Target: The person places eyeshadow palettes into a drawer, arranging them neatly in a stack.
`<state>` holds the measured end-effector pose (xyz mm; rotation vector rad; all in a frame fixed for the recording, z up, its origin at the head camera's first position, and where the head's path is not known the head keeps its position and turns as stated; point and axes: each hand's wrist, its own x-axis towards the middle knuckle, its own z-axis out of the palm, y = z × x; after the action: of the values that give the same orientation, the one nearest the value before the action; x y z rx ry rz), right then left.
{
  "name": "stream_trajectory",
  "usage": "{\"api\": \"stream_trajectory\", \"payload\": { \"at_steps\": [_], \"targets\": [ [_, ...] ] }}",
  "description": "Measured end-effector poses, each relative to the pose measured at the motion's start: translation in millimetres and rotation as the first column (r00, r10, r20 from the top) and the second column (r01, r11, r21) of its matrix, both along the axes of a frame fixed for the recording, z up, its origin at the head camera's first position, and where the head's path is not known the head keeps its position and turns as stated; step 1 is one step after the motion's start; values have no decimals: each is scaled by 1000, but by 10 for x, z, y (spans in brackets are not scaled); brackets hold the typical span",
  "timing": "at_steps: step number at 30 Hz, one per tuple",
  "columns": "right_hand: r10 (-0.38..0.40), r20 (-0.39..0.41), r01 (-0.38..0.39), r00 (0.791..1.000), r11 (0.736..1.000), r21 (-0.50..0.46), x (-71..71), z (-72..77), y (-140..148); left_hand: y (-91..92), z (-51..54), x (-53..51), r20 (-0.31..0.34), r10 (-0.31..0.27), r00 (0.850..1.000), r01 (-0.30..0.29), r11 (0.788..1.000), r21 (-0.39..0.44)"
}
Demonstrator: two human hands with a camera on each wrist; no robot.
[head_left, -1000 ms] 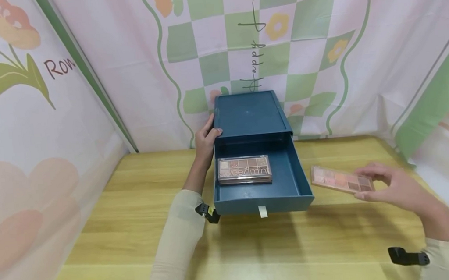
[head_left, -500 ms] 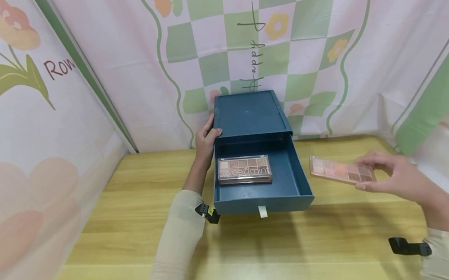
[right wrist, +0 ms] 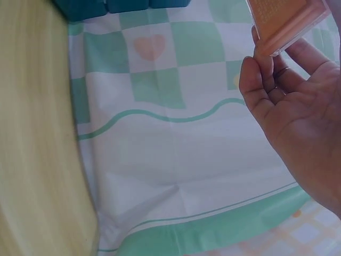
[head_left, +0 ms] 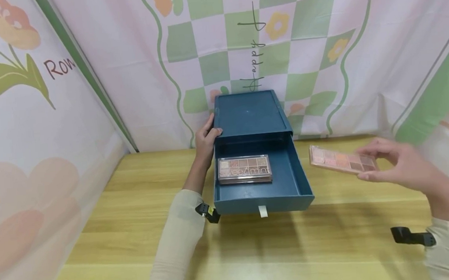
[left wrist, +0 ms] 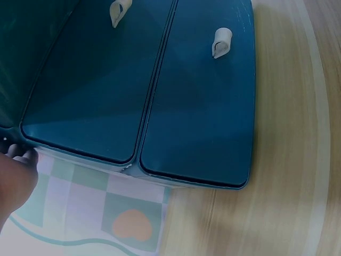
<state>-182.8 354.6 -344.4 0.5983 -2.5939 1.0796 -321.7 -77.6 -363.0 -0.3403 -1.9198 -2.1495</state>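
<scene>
A dark blue plastic drawer box point(head_left: 248, 111) stands in the middle of the head view, its top drawer point(head_left: 264, 205) pulled out. Inside that drawer, on the left, lies an eyeshadow palette point(head_left: 244, 170) with a clear lid, apparently stacked on another. My left hand point(head_left: 205, 141) holds the box's left side near its front edge, thumb over the top. To the right of the drawer, my right hand point(head_left: 400, 161) pinches one end of a second eyeshadow palette point(head_left: 338, 159) and holds it above the table, pans facing up. Its orange-pink underside shows in the right wrist view.
Below the open drawer, two closed drawer fronts point(left wrist: 202, 106) with pale pull loops show in the left wrist view. The box stands on a wooden table point(head_left: 137, 234). Printed cloth point(head_left: 131, 68) hangs behind and at both sides.
My right hand has lifted the held palette upward and moved slightly right. My left hand, the drawer box and the palette in the drawer have stayed where they were.
</scene>
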Motion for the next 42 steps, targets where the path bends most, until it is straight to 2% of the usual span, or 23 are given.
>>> {"api": "stream_trajectory", "payload": {
  "at_steps": [6, 12, 17, 22, 25, 29, 34, 42],
  "targets": [
    [14, -19, -14, 1000, 1000, 0, -24, 102, -74, -6, -12, -1, 2, 1, 1000, -1, 1000, 0],
    [3, 4, -4, 1000, 1000, 27, -40, 192, -182, 1, -5, 7, -10, -7, 1000, 7, 1000, 0],
    [35, -2, -35, 999, 999, 23, -69, 236, -253, 3, -2, 5, -8, -5, 1000, 5, 1000, -3],
    [80, -45, -80, 996, 997, 6, -96, 252, -360, -3, -8, -1, -6, -3, 1000, 3, 1000, -5],
    [81, -78, -81, 994, 997, 4, -112, 263, -445, -3, -7, 2, -6, -1, 1000, 1, 1000, -3],
    [64, -102, -59, 993, 997, 46, -127, 303, -538, 0, -4, 7, -4, 1, 1000, -1, 1000, -4],
    [39, -87, -31, 995, 995, 95, -141, 367, -640, -2, -9, 5, -9, 1, 1000, -1, 1000, -6],
    [104, -93, -94, 990, 990, 108, -185, 473, -833, -3, -12, 1, -19, 12, 1000, -12, 1000, -12]
  ]
}}
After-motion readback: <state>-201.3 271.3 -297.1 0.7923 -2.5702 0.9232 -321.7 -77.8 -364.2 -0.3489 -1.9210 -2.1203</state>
